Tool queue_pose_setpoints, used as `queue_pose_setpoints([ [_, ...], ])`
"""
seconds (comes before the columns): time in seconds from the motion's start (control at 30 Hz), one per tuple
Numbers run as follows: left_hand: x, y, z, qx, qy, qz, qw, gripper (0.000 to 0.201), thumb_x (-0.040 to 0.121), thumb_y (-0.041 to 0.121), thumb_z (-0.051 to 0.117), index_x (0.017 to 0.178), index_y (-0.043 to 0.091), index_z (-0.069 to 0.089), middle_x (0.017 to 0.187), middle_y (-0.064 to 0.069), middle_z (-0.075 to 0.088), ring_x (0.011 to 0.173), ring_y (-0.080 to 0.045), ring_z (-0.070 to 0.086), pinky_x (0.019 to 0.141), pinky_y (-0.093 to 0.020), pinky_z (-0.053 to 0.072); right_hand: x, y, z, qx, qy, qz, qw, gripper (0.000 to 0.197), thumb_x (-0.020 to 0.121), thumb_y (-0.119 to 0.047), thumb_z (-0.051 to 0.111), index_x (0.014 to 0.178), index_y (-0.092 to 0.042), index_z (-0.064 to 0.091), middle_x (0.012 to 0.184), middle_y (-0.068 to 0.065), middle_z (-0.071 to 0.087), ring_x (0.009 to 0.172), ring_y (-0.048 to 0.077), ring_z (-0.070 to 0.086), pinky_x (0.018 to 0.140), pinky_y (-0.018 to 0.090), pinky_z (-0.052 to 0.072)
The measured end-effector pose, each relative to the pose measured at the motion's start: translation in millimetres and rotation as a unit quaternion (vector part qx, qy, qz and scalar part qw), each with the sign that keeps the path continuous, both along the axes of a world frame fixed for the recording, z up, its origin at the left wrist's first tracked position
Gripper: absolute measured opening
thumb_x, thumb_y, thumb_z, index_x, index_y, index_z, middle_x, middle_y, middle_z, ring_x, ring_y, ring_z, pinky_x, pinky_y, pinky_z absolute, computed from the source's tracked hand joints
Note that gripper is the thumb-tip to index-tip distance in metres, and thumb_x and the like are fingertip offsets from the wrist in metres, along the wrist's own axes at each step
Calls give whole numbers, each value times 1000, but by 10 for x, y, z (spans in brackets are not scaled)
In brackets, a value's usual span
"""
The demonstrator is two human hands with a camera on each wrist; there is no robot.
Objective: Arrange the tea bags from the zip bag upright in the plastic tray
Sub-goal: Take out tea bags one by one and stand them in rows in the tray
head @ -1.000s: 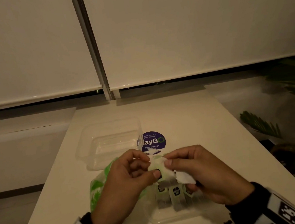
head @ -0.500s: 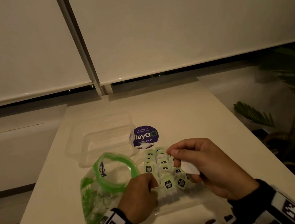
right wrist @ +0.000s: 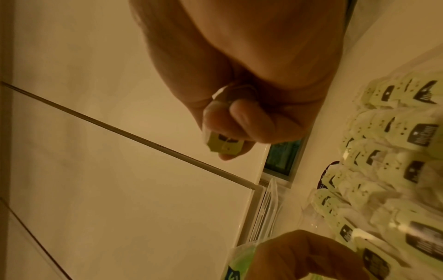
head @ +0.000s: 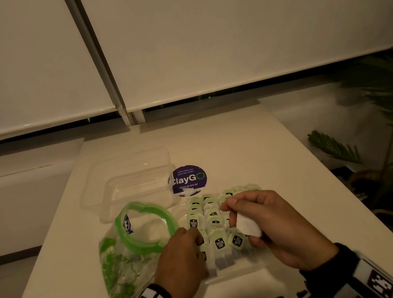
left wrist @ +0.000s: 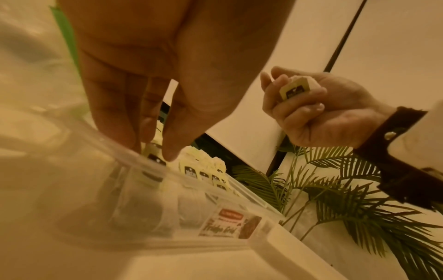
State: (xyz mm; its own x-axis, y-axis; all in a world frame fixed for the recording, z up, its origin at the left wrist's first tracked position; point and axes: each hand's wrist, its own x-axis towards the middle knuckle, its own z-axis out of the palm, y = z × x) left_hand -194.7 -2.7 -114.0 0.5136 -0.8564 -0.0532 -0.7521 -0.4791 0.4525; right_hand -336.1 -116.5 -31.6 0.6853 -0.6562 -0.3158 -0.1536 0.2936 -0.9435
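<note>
A clear plastic tray [head: 229, 273] sits close in front of me, holding several rows of upright tea bags [head: 219, 243] with pale green tags. My left hand [head: 194, 238] is at the tray's near left corner, thumb and fingers pointing down and pinching a tea bag tag [left wrist: 153, 151] among the rows. Over the tray's right side, my right hand [head: 232, 215] grips a white tea bag [head: 247, 226] in curled fingers; its tag [right wrist: 224, 145] sticks out. The zip bag [head: 129, 254], green-rimmed and open, lies left of the tray.
A second clear container [head: 133, 180] stands behind the zip bag. A round purple sticker [head: 189, 180] lies on the white table beyond the tray. A palm plant [head: 386, 151] stands off the table's right edge. A white object [head: 244, 297] sits at the near edge.
The hands, together above the tray a second ago, have parted. My left hand dropped to the tray's near left corner. My right hand stays raised with its tea bag.
</note>
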Motion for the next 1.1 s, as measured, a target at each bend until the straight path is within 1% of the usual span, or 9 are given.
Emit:
queue_pose_setpoints([
  [0.2,29,59,34,-4,34,-1,999,21,84,19,65,104,25,62,107,9,62,85,-10,60,77,-18,44,7,12,-9,-7,-1,10,1000,24,92,-25,61,82,-11,76,67,4,64,58,19,46,40,21,29],
  [0.3,61,143,124,-30,42,9,999,20,85,24,66,105,29,63,106,14,63,81,-4,61,74,-13,41,8,2,-17,0,-5,8,1000,31,88,-37,62,84,-9,76,69,6,64,55,21,43,41,21,29],
  [0.5,370,376,342,-49,20,75,996,21,84,32,68,105,29,64,103,13,66,77,-2,63,78,-23,50,-42,-105,59,27,-38,-26,999,47,83,-49,54,86,-6,74,68,8,61,45,17,42,42,22,25],
  [0.63,359,415,342,-63,64,87,992,17,86,31,68,102,28,64,100,14,66,78,2,63,72,-14,48,-171,-251,127,8,-37,-69,997,47,87,-48,52,89,-6,74,70,10,61,53,20,46,43,24,27],
  [0.77,16,206,320,-90,288,122,945,30,92,29,61,121,25,56,115,16,58,103,4,56,83,-14,42,-300,-515,-69,-15,37,-139,989,40,96,-41,53,96,-6,71,67,11,60,47,18,42,42,23,27],
  [0.83,-100,31,356,-87,400,159,898,15,96,21,56,105,32,56,107,17,62,89,10,59,72,-11,45,-311,-585,-222,-5,89,-131,987,34,97,-36,56,100,-4,69,69,13,56,42,16,38,44,21,26],
  [0.9,-102,-129,325,-90,429,180,881,21,92,10,55,91,31,53,99,8,66,84,-1,61,66,-19,48,-303,-611,-359,-8,139,-98,985,31,94,-32,62,103,-3,69,67,12,49,42,16,37,45,21,27],
  [1.0,-11,-262,213,-72,455,227,858,29,80,0,59,104,15,55,101,-6,67,92,-23,64,84,-42,56,-308,-654,-507,-59,209,-59,974,32,89,-34,68,112,-13,65,60,1,44,41,14,38,45,20,29],
  [1.1,35,-307,157,-59,467,257,844,37,72,-4,60,106,10,54,104,-13,66,95,-31,64,86,-50,55,-357,-726,-618,-96,250,-47,962,63,88,-34,69,142,-19,41,77,1,51,43,14,45,43,21,30],
])
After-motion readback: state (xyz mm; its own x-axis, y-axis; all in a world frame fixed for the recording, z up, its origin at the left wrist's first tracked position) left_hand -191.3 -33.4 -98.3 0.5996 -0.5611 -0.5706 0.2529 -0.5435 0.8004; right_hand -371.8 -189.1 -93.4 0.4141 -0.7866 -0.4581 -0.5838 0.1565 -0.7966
